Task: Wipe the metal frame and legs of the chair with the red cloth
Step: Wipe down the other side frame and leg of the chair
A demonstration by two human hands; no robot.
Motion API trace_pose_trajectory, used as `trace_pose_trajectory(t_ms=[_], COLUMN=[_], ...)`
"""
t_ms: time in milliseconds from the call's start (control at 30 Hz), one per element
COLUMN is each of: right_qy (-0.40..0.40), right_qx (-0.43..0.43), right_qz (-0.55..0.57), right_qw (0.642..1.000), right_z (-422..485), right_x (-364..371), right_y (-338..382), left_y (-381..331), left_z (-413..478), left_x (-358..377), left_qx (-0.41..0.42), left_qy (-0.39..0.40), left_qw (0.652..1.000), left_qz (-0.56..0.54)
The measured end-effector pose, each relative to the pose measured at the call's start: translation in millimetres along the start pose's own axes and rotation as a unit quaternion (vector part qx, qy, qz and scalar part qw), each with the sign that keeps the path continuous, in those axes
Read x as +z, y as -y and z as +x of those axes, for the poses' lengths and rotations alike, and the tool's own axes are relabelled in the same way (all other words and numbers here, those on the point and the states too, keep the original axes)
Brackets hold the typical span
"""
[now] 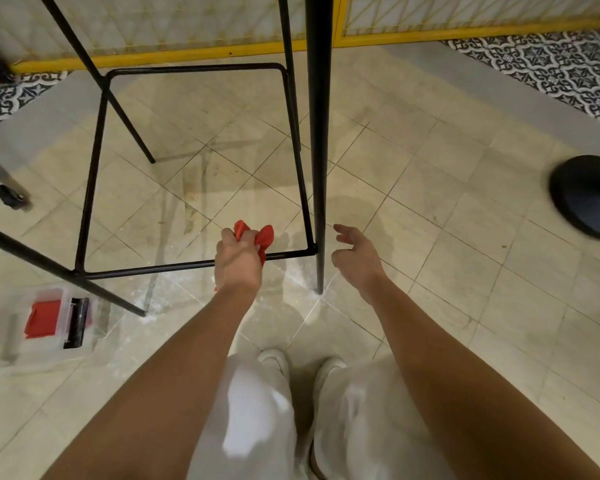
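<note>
Two hands below me: my left hand (238,259) grips the bunched red cloth (263,237) against the near footrest bar (146,268) of the black chair frame (194,67). My right hand (355,256) holds nothing, fingers loosely spread. One chair leg (317,168) stands between the hands. Clear plastic box (49,320) lies on the tiles at left; round black base (589,197) sits well apart at right.

I see the cloth (264,237) on the chair's near rail (153,267), a leg (317,150) just right of it, and a box (45,323) on the floor (430,237) at left.
</note>
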State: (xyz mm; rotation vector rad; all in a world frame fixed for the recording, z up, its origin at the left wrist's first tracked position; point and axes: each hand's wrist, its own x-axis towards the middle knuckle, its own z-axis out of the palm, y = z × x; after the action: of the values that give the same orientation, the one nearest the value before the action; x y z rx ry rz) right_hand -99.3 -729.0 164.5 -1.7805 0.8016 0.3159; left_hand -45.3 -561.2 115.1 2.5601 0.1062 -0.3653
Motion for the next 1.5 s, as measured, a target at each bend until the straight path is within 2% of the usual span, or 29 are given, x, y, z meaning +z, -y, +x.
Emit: trace_pose_trajectory(t_ms=[67, 200, 400, 500, 567, 700, 767, 900, 1067, 1167, 1267, 1433, 1500], right_qy=[0.007, 0.018, 0.018, 0.009, 0.002, 0.022, 0.035, 0.051, 0.068, 0.099, 0.115, 0.054, 0.045], right_qx=[-0.005, -0.010, -0.001, 0.011, 0.023, 0.063, 0.093, 0.109, 0.129, 0.163, 0.170, 0.134, 0.139], right_qz=[-0.005, -0.020, -0.029, -0.034, -0.029, -0.023, -0.007, 0.013, 0.004, 0.014, 0.062, 0.193, 0.204], right_qw=[1.000, 1.000, 0.999, 0.999, 0.999, 0.998, 0.995, 0.993, 0.989, 0.981, 0.977, 0.970, 0.968], right_z=[-0.3, 0.5, 4.5, 6.5, 7.9, 10.7, 12.2, 16.6, 27.0, 30.2, 32.8, 45.3, 56.3], right_x=[2.0, 5.1, 0.2, -5.6, -9.5, -12.5, -14.2, -20.9, -29.3, -17.5, 0.2, 26.9, 32.8], right_y=[0.3, -0.9, -6.1, -10.7, -13.5, -17.0, -19.9, -26.5, -54.9, -80.9, -99.6, -121.3, -132.0], left_y=[-11.9, -31.4, -25.9, -19.5, -17.6, -17.2, -20.7, -30.7, -41.3, -42.9, -40.0, -30.7, -25.0], left_z=[-3.4, -12.6, -18.9, -23.9, -30.4, -44.0, -51.4, -61.3, -63.2, -59.9, -55.4, -43.3, -37.3], left_x=[6.0, 22.5, 16.1, 8.0, 3.8, 4.3, 12.6, 36.3, 67.8, 82.1, 96.2, 119.4, 126.1], left_qx=[0.013, 0.096, 0.070, 0.040, 0.056, 0.156, 0.178, 0.139, 0.049, -0.018, -0.040, -0.063, -0.058], left_qy=[0.003, 0.035, 0.061, 0.041, 0.034, 0.114, 0.153, 0.173, 0.190, 0.179, 0.168, 0.206, 0.235], left_qw=[1.000, 0.994, 0.995, 0.998, 0.998, 0.981, 0.972, 0.975, 0.978, 0.976, 0.972, 0.953, 0.942], left_qz=[-0.007, 0.024, 0.028, 0.022, 0.016, 0.015, 0.026, -0.010, -0.072, -0.119, -0.156, -0.210, -0.233])
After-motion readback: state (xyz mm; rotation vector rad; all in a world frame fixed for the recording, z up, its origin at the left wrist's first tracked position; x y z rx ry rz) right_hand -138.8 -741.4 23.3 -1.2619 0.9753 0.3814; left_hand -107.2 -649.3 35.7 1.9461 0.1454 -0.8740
